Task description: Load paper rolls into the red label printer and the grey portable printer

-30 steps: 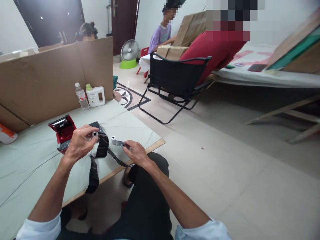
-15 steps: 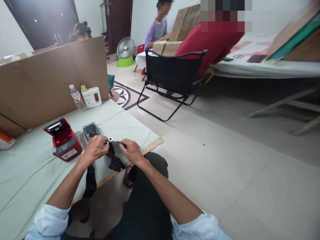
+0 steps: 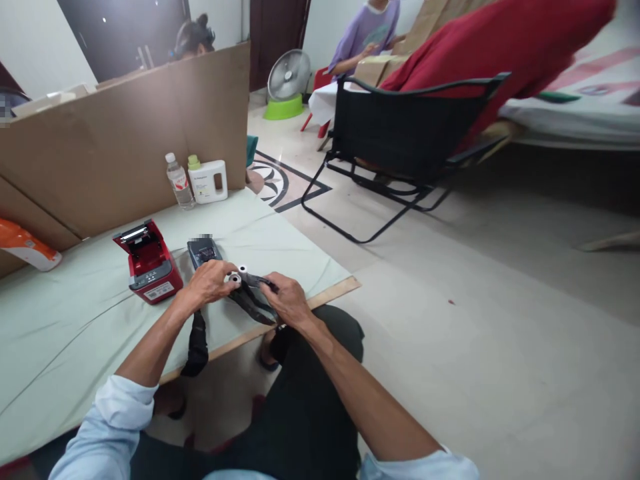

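Note:
My left hand (image 3: 210, 281) is closed, with thumb and finger pinched on a small white roll (image 3: 235, 281) that has a dark hole in its end. A second white roll end (image 3: 243, 269) shows just above it. My right hand (image 3: 286, 293) is shut on a dark thin piece (image 3: 261, 281) that reaches toward the rolls; its exact kind cannot be made out. Below both hands a black strap (image 3: 247, 305) lies toward the table edge. Behind my left hand lies a grey handheld device (image 3: 203, 249), partly hidden. To its left stands a red label printer (image 3: 155, 267), lid raised.
On the cloth-covered table (image 3: 75, 347) stand a water bottle (image 3: 180, 183) and a white jug (image 3: 210, 181) against a cardboard panel (image 3: 125, 143). An orange-and-white pack (image 3: 30, 245) lies left. Another black strap (image 3: 197, 347) hangs over the edge. Beyond are a black folding chair (image 3: 400, 127), a fan (image 3: 289, 77) and other people.
The camera view has turned left, so everything sits farther right. My hands stay together at the white rolls, and the strap beneath them has shifted in shape. The red printer has not moved.

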A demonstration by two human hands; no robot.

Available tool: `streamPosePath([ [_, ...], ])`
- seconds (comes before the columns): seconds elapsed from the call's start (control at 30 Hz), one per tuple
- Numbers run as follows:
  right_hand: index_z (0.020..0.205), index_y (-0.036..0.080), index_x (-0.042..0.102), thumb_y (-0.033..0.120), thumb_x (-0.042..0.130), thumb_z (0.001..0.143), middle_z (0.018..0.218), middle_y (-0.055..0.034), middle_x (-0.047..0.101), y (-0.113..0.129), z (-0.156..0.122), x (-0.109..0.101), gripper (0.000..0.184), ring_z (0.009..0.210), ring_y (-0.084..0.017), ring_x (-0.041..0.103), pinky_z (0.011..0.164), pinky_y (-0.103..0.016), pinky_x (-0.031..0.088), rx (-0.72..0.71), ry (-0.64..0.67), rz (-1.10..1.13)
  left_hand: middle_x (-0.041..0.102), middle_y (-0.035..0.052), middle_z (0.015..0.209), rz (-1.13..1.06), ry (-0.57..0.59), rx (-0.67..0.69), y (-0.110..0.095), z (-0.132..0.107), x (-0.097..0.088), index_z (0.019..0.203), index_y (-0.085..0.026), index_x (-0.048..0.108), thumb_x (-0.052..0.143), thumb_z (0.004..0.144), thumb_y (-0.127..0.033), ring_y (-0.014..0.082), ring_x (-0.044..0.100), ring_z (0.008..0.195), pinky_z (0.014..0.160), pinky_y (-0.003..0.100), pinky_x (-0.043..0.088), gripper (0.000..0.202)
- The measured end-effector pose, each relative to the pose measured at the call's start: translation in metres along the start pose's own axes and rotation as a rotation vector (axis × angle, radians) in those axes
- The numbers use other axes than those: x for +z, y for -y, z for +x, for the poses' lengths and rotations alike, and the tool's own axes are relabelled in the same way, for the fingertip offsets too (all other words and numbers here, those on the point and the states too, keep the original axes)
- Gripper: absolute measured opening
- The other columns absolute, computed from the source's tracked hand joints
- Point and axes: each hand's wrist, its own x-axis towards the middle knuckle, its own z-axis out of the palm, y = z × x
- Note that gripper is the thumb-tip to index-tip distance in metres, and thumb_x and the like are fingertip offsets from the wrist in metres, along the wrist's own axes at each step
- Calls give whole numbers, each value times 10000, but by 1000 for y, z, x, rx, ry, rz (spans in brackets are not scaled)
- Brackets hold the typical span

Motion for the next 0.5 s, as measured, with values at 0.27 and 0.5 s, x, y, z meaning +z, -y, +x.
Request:
streamPosePath([
  [0.27, 959, 208, 717, 338, 561, 921, 876, -67, 728, 5, -4, -4, 206, 790, -214, 672, 751, -335, 534, -16, -11, 64, 760, 79, 1167, 39, -130, -24, 45, -61, -20, 1151, -215, 756, 523, 861, -42, 239, 698, 1093, 1035, 376, 529, 409],
  [0.5, 1116, 196, 687, 325, 581, 966, 1079, -132, 713, 54, -18, -28, 226, 937, -253, 685, 805, -396, 577, -167, -253, 108, 687, 89, 1128, 127, -142, -36, 68, -93, 9, 1179, -226, 698, 533, 811, -1, 245, 623, 1076, 1022, 403, 522, 462],
])
